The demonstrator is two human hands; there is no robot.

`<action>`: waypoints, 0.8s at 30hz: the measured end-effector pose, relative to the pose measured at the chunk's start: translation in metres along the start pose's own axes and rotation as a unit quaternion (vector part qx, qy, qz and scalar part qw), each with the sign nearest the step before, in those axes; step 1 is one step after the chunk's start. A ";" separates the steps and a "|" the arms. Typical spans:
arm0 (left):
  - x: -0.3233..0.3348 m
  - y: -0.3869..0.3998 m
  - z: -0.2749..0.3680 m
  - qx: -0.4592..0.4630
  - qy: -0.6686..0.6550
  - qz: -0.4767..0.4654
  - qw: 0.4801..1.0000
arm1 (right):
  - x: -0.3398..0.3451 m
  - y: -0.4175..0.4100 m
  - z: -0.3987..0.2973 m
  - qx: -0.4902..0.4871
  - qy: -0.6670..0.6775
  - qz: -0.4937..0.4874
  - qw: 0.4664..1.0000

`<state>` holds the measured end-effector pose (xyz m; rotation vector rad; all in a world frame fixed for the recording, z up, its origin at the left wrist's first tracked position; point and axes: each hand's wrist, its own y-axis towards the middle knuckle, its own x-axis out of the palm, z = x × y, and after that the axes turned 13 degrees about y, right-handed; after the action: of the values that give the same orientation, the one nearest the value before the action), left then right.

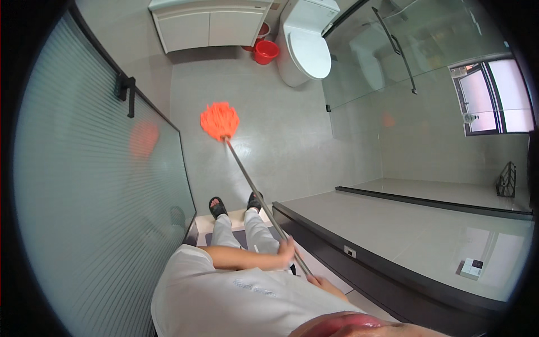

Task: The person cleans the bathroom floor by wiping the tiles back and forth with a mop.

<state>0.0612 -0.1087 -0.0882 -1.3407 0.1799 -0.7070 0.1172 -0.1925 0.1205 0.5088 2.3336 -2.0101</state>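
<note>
A mop with a bright orange string head (220,121) rests on the grey tiled floor. Its long metal handle (252,183) slants down to the right toward my body. My left hand (287,250), slightly blurred, is wrapped around the handle near my waist. Lower down, close to the upper end of the handle, my right hand (323,284) grips it too. My feet, in black open-toed slippers (217,208), are at the doorway.
A ribbed glass door (105,177) with a black handle (131,97) stands on the left. Ahead are a white vanity cabinet (208,27), a red bucket (266,52) and a toilet (309,52). A glass shower partition (358,63) and dark door frame (311,223) stand right.
</note>
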 end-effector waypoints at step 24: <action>0.019 0.135 -0.129 -0.281 -0.261 -0.194 0.903 | 0.012 0.100 0.121 0.007 -0.062 0.079 0.995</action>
<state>0.0598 -0.2177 -0.2410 -2.1120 -0.3553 -0.6142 0.1076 -0.2951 0.0014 0.5352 2.1379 -1.9293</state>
